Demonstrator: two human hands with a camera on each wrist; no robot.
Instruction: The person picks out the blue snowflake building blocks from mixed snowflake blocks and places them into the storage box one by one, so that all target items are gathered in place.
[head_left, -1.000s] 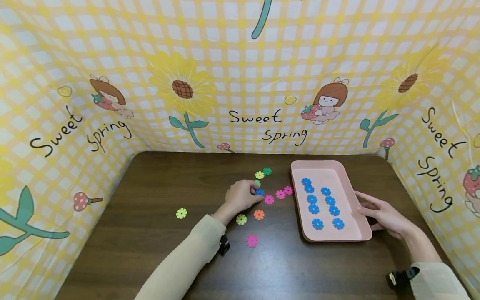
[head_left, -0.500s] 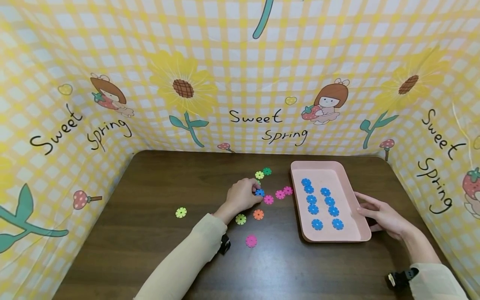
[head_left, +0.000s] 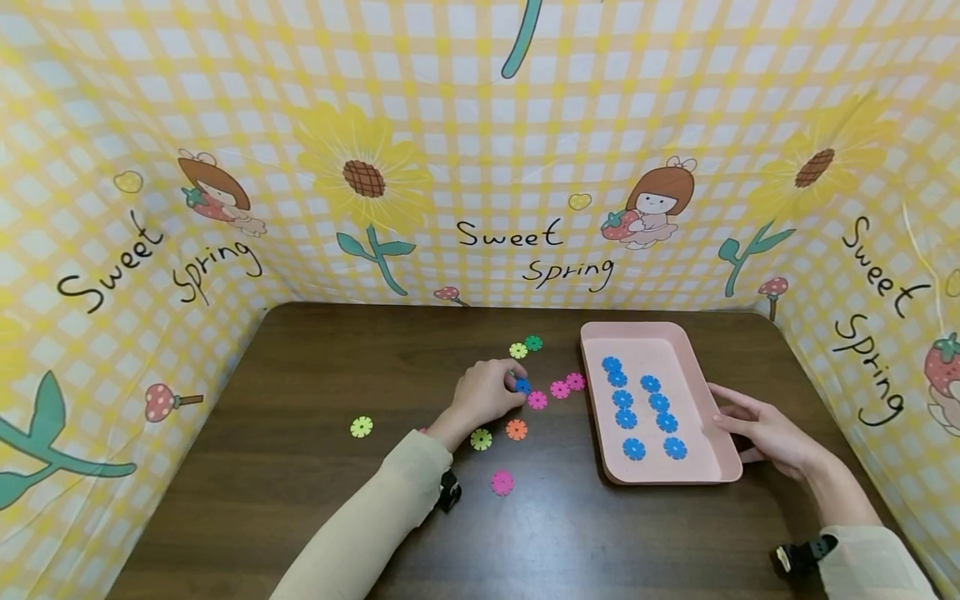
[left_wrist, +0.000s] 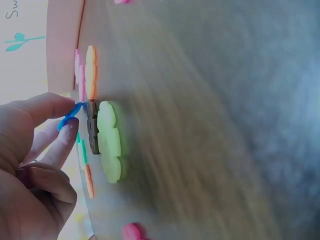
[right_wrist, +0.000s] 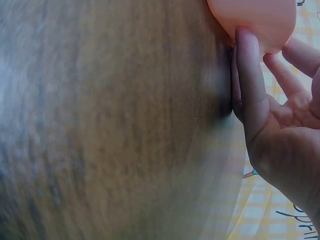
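Note:
Near the table's middle, my left hand [head_left: 486, 392] pinches a blue snowflake disc [head_left: 522, 386] between thumb and finger. In the left wrist view that disc [left_wrist: 70, 116] is tilted, just off the tabletop. A pink disc [head_left: 537, 401] lies right beside it, with other pink discs [head_left: 560, 389] leading to the tray. The pink tray [head_left: 701, 467] holds two columns of blue discs [head_left: 624, 399]. At its right side, my right hand [head_left: 772, 433] touches the wall with fairly straight fingers. The right wrist view shows the fingers [right_wrist: 248, 55] against the tray's outer corner.
Loose discs lie around the left hand: dark green [head_left: 533, 342], yellow [head_left: 518, 351], orange [head_left: 516, 430], yellow-green [head_left: 481, 440] and pink [head_left: 502, 482]. Another yellow-green disc [head_left: 362, 427] lies farther left. Checked cloth [head_left: 480, 150] hangs behind the brown table [head_left: 300, 500] and at both sides.
The left hand's fingers have closed in on the blue disc and shifted it slightly right. A light green disc behind the fingers is now hidden in the head view. Tray and right hand stay put.

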